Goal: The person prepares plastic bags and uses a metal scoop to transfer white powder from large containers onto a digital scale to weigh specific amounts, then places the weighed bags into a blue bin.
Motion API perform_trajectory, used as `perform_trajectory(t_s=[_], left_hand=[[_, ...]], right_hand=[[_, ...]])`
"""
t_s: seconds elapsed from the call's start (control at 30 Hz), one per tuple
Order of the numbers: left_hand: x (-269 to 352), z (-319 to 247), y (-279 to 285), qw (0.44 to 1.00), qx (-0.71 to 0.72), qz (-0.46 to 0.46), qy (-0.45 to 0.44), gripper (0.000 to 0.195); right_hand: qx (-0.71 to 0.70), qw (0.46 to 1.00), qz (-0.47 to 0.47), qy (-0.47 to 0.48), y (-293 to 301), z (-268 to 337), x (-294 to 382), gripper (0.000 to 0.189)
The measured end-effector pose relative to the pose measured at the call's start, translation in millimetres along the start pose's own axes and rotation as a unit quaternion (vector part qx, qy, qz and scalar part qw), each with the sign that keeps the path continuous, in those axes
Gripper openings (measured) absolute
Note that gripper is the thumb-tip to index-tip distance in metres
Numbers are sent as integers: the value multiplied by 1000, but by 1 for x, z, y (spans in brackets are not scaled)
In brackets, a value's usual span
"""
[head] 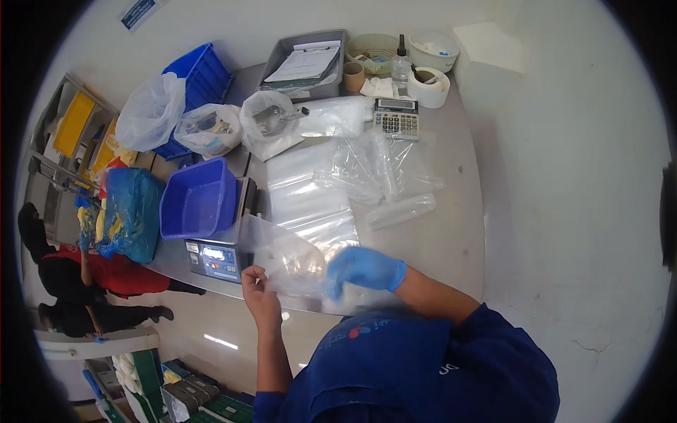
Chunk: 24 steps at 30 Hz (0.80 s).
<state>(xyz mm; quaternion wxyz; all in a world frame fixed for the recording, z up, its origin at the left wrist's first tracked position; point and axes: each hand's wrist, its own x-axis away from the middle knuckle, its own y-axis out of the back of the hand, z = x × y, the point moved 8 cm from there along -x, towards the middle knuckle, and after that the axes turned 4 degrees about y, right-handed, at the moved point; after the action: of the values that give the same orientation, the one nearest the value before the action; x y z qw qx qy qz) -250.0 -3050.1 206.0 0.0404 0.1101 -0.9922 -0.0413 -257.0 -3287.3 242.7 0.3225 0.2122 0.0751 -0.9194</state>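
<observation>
A clear plastic bag is stretched between my two hands at the table's near edge. Bare, my left hand pinches its left side, just below the digital scale. My right hand, in a blue glove, grips the bag's right side; its fingertips are blurred. On the scale sits an empty blue-violet plastic tub. Flat clear plastic bags lie beyond my hands, with crumpled clear film over them and a rolled bag to the right.
Farther back are a calculator, a tape roll, a spray bottle, a grey tray with papers, and plastic-lined containers. A blue plastic sack stands left of the scale. Two people are at far left.
</observation>
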Motion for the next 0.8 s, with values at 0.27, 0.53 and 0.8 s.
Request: perform_trajectory(t_s=[0.27,0.53,0.8], left_hand=[[70,-37,-74,774,401,468,148,13],[45,-26,-35,862,403,253,175,55],[55,-15,-79,865,334,310,212,77]], right_hand=[[-212,907,-201,-303,38,-96,55,39],[461,690,-501,-244,182,-49,126,85],[377,733,-409,-390,176,-156,64,88]])
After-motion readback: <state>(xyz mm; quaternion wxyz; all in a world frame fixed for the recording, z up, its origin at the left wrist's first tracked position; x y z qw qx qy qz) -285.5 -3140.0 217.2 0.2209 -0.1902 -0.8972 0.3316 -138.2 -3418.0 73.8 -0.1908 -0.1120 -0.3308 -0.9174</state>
